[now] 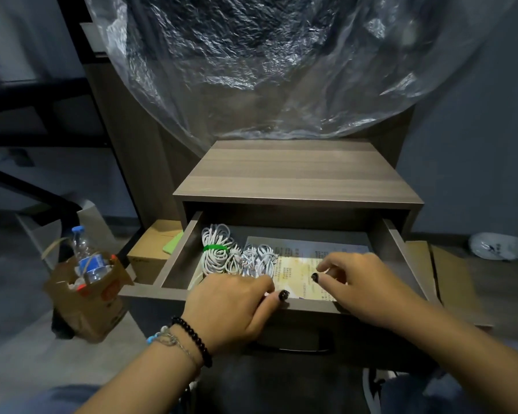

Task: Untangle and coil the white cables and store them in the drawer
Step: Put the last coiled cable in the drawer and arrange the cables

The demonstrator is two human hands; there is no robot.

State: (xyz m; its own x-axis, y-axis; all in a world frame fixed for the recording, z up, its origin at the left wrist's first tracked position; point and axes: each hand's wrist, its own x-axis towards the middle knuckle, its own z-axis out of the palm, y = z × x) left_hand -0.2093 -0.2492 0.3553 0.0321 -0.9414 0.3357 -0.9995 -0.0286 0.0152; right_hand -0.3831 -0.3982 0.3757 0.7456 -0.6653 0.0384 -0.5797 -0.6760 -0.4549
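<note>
The wooden drawer (174, 264) of a small nightstand stands pulled out. In its left half lies a large white cable coil (216, 249) bound with a green tie, and right of it several smaller white coils (251, 259). Printed papers (311, 249) cover the drawer floor to the right. My left hand (231, 300) lies across the drawer's front rim, fingers reaching in beside the small coils, thumb on the rim. My right hand (362, 282) hovers over the papers, fingers loosely bent with nothing visible in them.
The nightstand top (296, 171) is bare wood, with crinkled clear plastic sheeting (251, 70) hanging behind it. On the floor at left stand a brown paper bag (87, 300) holding a water bottle (86, 258) and a cardboard box (153, 249). A black handle (296, 343) sits on the drawer front.
</note>
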